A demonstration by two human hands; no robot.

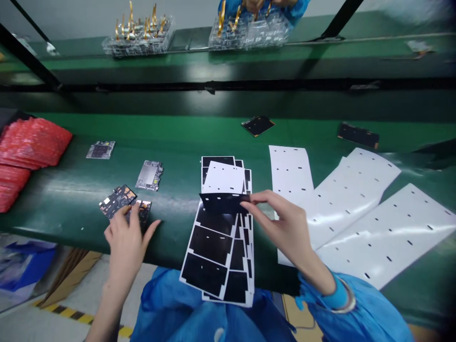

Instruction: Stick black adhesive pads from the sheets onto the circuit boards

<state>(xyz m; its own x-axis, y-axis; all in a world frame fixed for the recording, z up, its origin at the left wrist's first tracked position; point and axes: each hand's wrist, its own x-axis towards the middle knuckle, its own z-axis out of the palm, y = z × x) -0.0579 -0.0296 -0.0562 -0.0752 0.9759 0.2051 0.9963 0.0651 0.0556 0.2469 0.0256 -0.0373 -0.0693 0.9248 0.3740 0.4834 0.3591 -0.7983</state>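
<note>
My right hand pinches the right end of a black adhesive film between thumb and forefinger. The film stands partly lifted above a stack of white-backed sheets carrying black rectangular stickers. Behind it, a white piece with small slots shows on the same stack. My left hand reaches over two dark circuit boards, its fingertips touching the nearer one and its thumb spread away. Part of that nearer board is hidden under the fingers.
Two silvery circuit boards lie beyond my left hand. Slotted white sheets spread at right. Two black-covered boards lie farther back. Red bubble-wrap bags pile up at left. Across the bench, a co-worker's hands are above clear trays.
</note>
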